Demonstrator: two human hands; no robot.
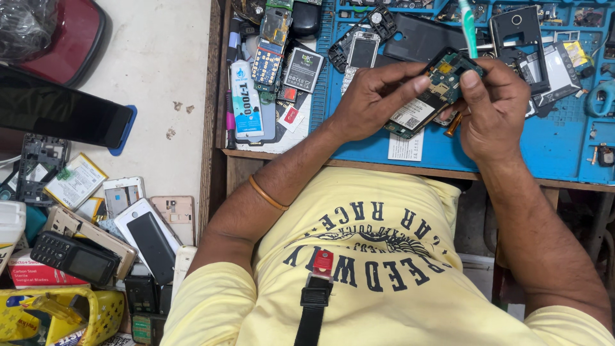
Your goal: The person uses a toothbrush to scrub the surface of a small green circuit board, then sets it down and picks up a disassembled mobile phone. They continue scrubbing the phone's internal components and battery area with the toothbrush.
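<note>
Blue work mat [551, 147], both hands pinching circuit board [428, 96]

1. The circuit board [428, 96] is partly covered by the fingers of the left hand [371, 99] and the right hand [493, 109].
2. The green toothbrush [468, 25] is cut off by the top edge.
3. The black bag [25, 25] runs off the corner.
4. The small parts in the blue tray [564, 147] are too small to tell.

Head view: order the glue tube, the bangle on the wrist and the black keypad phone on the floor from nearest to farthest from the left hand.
1. Bangle, just down the left hand's own forearm.
2. Glue tube, at the bench's left edge.
3. Black keypad phone, far lower left.
</note>
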